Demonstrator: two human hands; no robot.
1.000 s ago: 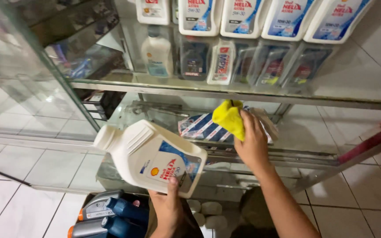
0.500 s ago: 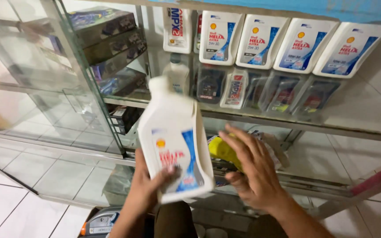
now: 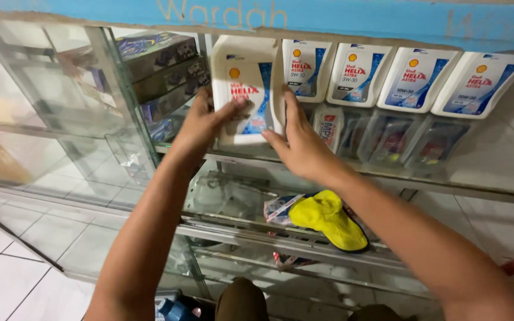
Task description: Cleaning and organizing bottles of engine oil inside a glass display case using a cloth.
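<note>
Head view: left hand and right hand, fingers clamped on white oil bottle, at glass shelf left end; keep it upright, base flat, beside row

1. Both hands hold a bottle between them, the left hand on its left and the right hand on its right.
2. Four more bottles stand in a row to its right.
3. Boxes are stacked to its left.
4. A cloth lies on the lower shelf, below the right hand.
</note>
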